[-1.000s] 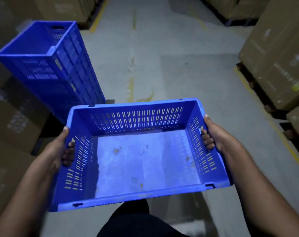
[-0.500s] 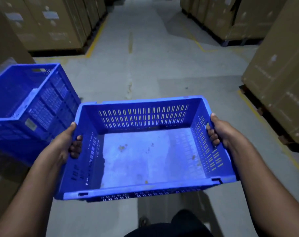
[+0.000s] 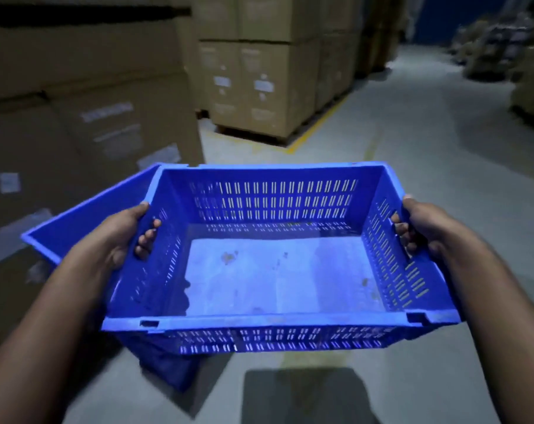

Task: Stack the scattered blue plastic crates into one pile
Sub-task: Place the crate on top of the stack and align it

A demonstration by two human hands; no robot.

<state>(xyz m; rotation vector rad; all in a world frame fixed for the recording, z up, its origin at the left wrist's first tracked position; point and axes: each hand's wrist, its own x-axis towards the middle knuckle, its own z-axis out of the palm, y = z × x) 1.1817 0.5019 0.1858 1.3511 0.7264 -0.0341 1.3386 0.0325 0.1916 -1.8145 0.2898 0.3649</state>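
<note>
I carry an empty blue slotted crate [image 3: 278, 270] level in front of me. My left hand [image 3: 122, 234] grips its left end wall with fingers through the handle slot. My right hand [image 3: 421, 228] grips the right end wall the same way. The pile of blue crates [image 3: 85, 218] stands just behind and below the carried crate on the left. Only the pile's rim and a lower corner show; the rest is hidden by the crate and my left arm.
Stacked cardboard boxes [image 3: 76, 117] rise close on the left. More boxes on a pallet [image 3: 253, 87] stand ahead, bordered by a yellow floor line [image 3: 314, 133]. The grey concrete aisle [image 3: 427, 148] runs off to the right, with dark goods at the far right.
The view has swung left and lifted. The pile, which was off to the left, now sits partly behind the carried crate. Both hands keep the same grip.
</note>
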